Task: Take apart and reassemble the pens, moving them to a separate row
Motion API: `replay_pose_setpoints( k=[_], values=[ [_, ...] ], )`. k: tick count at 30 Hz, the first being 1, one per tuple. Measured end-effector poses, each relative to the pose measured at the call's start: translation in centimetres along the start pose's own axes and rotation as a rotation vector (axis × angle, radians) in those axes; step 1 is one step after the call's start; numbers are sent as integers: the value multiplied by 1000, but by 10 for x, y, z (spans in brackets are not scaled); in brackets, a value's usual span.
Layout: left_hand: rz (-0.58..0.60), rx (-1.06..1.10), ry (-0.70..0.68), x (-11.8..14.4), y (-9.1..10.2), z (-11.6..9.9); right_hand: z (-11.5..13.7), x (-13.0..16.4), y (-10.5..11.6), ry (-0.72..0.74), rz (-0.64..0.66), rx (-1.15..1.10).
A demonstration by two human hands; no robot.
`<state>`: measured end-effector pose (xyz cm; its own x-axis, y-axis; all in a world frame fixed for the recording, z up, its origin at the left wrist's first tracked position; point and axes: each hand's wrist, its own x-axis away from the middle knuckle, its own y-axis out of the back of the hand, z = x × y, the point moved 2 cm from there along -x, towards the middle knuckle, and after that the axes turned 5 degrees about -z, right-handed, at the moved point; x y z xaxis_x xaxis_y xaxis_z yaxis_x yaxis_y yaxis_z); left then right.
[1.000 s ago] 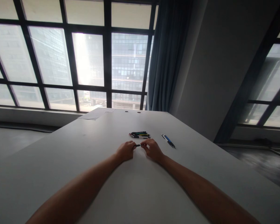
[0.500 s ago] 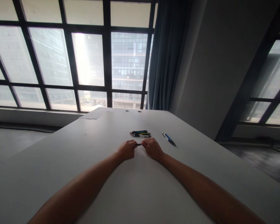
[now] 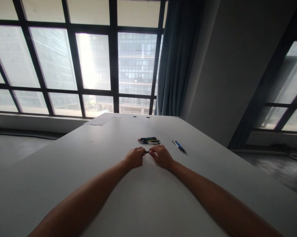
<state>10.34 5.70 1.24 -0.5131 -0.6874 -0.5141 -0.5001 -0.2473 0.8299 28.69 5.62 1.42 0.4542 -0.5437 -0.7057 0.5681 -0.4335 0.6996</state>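
Since a second ago almost nothing has shifted: the left hand [image 3: 134, 157] and right hand [image 3: 161, 155] stay pinched on opposite ends of 1 dark pen [image 3: 146, 152], held low over the white table [image 3: 94, 158], so the work on it looks ongoing. Just beyond lies a pen pile [image 3: 148, 141]; 2 blue pens [image 3: 179, 146] lie to the right. Nothing blocks the hands.

Most of the small dark pen [image 3: 146, 152] is hidden inside both hands. The pile of pens [image 3: 149, 141] is too small to count. The bottom edge cuts off both arms.
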Motion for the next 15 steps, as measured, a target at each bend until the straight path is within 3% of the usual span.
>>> replay_pose_setpoints(
  k=[15],
  values=[
    [-5,2,11,0,1,0,7,-2,5,63,-11,37]
  ],
)
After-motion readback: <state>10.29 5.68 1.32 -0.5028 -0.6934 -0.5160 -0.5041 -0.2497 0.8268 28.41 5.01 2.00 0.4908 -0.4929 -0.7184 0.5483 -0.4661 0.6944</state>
